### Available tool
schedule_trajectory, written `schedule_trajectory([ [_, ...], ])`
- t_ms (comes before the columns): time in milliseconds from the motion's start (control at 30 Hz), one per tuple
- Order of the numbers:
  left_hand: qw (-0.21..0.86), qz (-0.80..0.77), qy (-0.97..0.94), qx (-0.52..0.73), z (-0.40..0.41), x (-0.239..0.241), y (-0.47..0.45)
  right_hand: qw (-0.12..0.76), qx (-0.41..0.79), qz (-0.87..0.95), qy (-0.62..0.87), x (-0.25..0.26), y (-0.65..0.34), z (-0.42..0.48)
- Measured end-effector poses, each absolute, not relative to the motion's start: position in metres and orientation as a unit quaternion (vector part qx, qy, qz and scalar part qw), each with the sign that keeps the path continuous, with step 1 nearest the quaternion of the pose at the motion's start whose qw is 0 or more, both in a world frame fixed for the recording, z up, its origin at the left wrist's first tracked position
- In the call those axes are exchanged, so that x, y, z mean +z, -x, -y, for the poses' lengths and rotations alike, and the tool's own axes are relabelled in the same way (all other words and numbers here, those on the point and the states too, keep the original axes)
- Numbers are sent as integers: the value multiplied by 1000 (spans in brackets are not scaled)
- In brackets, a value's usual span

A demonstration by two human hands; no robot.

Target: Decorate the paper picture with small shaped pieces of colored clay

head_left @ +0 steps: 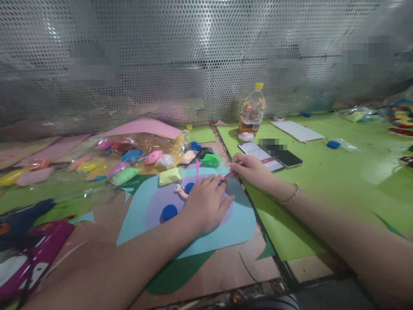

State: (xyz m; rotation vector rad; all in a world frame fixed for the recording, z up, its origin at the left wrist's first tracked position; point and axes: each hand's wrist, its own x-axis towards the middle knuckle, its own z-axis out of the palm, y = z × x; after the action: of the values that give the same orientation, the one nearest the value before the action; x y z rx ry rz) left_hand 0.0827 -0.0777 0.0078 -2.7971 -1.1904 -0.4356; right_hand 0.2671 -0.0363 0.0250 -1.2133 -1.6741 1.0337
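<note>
My left hand (pixel 206 204) lies palm down, fingers stretched out, on a light-blue paper shape (pixel 243 215) with a purple round (pixel 155 202) in its middle. My right hand (pixel 253 171) pinches a thin pink modelling tool (pixel 228 174), whose tip points down at the paper by my left fingertips. Just left of my left hand are a small pale clay figure (pixel 181 191) with eyes and a round blue lid-like piece (pixel 169 212). Another blue piece (pixel 189 187) is partly hidden behind the hand. A second pink tool (pixel 198 168) lies beyond my left fingers.
Bags of coloured clay (pixel 129 156) spread along the back left, with a light-yellow packet (pixel 170 177) on the paper's edge. At right are two phones (pixel 263 156), a bottle (pixel 252 112) and a white card (pixel 297 130). A purple box-like item (pixel 48 245) sits front left.
</note>
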Motion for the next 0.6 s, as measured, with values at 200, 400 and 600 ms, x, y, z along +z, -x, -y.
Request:
schedule_trajectory([
  [200,33,385,911,-145,77,8,-83,402,407,665,480,23,-268,35],
  [400,25,386,910,-153,77,7,-83,406,402,669,476,22,-265,36],
  [600,17,383,910,-157,78,8,-83,421,418,644,483,24,-265,36],
])
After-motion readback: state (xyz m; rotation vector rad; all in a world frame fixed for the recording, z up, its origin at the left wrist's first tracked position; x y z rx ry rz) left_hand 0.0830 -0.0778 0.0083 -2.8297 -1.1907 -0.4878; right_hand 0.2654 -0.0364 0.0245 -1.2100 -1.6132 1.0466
